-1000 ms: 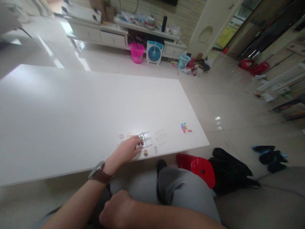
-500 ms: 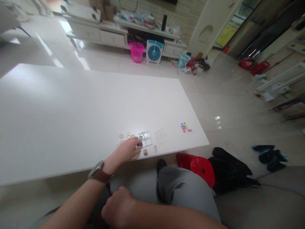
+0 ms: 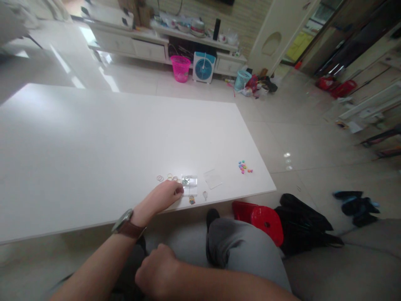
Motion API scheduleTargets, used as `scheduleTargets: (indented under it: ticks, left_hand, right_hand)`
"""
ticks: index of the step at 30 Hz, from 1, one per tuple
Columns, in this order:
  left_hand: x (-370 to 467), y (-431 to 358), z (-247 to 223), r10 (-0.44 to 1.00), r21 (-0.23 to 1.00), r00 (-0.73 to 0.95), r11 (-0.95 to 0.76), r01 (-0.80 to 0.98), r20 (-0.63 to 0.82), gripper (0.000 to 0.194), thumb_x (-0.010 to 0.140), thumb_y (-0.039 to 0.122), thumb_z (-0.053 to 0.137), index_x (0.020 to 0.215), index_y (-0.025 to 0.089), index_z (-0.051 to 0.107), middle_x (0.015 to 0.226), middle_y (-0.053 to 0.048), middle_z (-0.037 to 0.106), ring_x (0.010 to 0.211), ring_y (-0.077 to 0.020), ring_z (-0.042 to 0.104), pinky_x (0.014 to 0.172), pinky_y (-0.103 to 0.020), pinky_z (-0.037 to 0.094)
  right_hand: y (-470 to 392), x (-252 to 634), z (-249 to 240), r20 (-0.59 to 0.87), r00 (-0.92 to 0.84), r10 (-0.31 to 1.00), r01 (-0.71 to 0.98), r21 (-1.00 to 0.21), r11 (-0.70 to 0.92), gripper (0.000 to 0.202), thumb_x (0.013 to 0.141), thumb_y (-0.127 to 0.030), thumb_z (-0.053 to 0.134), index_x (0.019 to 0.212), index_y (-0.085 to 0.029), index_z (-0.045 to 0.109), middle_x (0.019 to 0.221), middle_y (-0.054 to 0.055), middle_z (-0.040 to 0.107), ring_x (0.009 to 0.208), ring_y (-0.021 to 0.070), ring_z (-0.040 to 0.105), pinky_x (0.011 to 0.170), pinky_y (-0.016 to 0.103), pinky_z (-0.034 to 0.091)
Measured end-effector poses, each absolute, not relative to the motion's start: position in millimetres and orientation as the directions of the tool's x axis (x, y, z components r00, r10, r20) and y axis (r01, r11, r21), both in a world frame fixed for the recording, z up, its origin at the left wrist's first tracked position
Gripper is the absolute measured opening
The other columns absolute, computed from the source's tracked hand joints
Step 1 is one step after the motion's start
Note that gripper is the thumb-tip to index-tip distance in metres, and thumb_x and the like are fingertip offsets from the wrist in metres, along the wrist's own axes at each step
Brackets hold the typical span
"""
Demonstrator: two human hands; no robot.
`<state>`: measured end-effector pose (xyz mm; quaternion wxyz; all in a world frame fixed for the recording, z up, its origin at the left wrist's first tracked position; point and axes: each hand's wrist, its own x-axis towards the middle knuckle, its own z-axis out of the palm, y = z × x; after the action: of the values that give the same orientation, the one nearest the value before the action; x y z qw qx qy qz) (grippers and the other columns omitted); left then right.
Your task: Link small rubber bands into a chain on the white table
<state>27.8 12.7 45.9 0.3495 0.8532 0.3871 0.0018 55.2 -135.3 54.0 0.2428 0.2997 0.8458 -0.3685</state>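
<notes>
Reaching over the near edge of the white table [image 3: 125, 138], the left hand [image 3: 164, 195] is bending its fingers down beside the clear compartment box [image 3: 191, 191], its fingertips coming close together at the box's left side. Whether they are pinching anything cannot be told, since the back of the hand is hiding the grip. The right hand [image 3: 156, 269] is curling into a loose fist low over the lap, showing nothing in its grasp; it is probably resting there because the left is doing the reaching alone.

The box is lying flat near the edge, likely for easy reach, and something small and greenish is showing in its upper compartment. Thin coloured bands [image 3: 160, 178] are lying on the box's left, some right next to the hand, which is partly covering that area. A flat clear panel [image 3: 213, 179], perhaps the box's lid, is lying apart on the right, seemingly so that the compartments are opening upward unblocked. Between box and table edge, a little yellow-and-blue figure [image 3: 192, 200] is lying near a small pale piece [image 3: 205, 195]. Bright beads [image 3: 242, 167] are sitting farther right in a loose cluster, presumably to avoid mixing with the bands.
</notes>
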Motion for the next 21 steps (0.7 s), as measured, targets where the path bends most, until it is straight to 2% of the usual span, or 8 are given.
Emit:
scheduleTargets:
  ticks: [5, 8, 12, 16, 21]
  left_hand:
    - [17.4, 20.5, 51.7, 0.649, 0.606, 0.688, -0.416, 0.678, -0.324, 0.023, 0.086, 0.023, 0.053, 0.081, 0.018, 0.076, 0.081, -0.006, 0.075, 0.071, -0.017, 0.064, 0.068, -0.027, 0.043]
    - [9.4, 27.4, 56.3, 0.712, 0.577, 0.63, -0.385, 0.72, -0.311, 0.023, 0.087, 0.025, 0.053, 0.079, 0.018, 0.073, 0.081, -0.005, 0.075, 0.072, -0.0177, 0.064, 0.068, -0.028, 0.043]
    - [2.8, 31.8, 51.4, 0.826, 0.52, 0.499, -0.315, 0.794, -0.262, 0.021, 0.088, 0.025, 0.054, 0.093, 0.018, 0.073, 0.095, -0.007, 0.075, 0.08, -0.0196, 0.066, 0.073, -0.029, 0.045]
    - [5.4, 28.5, 39.7, 0.834, 0.519, 0.499, -0.326, 0.79, -0.236, 0.026, 0.089, 0.023, 0.052, 0.106, 0.019, 0.071, 0.111, -0.009, 0.07, 0.085, -0.0188, 0.066, 0.077, -0.029, 0.048]
    - [12.0, 25.3, 31.8, 0.858, 0.468, 0.442, -0.289, 0.835, -0.261, 0.031, 0.087, 0.02, 0.051, 0.111, 0.019, 0.07, 0.112, -0.009, 0.068, 0.091, -0.0208, 0.066, 0.081, -0.031, 0.047]
  right_hand:
    - [-134.8, 55.5, 53.8, -0.629, -0.697, 0.344, 0.695, -0.473, 0.542, 0.016, 0.093, -0.021, 0.064, 0.089, -0.015, 0.078, 0.105, 0.016, 0.078, 0.098, 0.0283, 0.076, 0.082, 0.045, 0.063]
    - [-134.4, 55.5, 54.4, -0.626, -0.699, 0.346, 0.693, -0.472, 0.545, 0.014, 0.091, -0.022, 0.067, 0.087, -0.015, 0.078, 0.103, 0.016, 0.078, 0.096, 0.0284, 0.077, 0.082, 0.045, 0.063]
    - [-134.8, 55.7, 55.5, -0.62, -0.7, 0.356, 0.694, -0.471, 0.544, 0.016, 0.092, -0.02, 0.064, 0.085, -0.015, 0.078, 0.101, 0.016, 0.079, 0.095, 0.0277, 0.077, 0.082, 0.044, 0.063]
    - [-135.1, 57.0, 58.9, -0.632, -0.696, 0.342, 0.696, -0.473, 0.541, 0.018, 0.094, -0.021, 0.063, 0.087, -0.015, 0.078, 0.102, 0.016, 0.079, 0.096, 0.028, 0.077, 0.081, 0.044, 0.063]
    - [-133.8, 57.3, 62.5, -0.641, -0.688, 0.34, 0.703, -0.471, 0.533, 0.018, 0.095, -0.019, 0.061, 0.092, -0.014, 0.078, 0.107, 0.016, 0.078, 0.102, 0.0286, 0.075, 0.083, 0.043, 0.062]
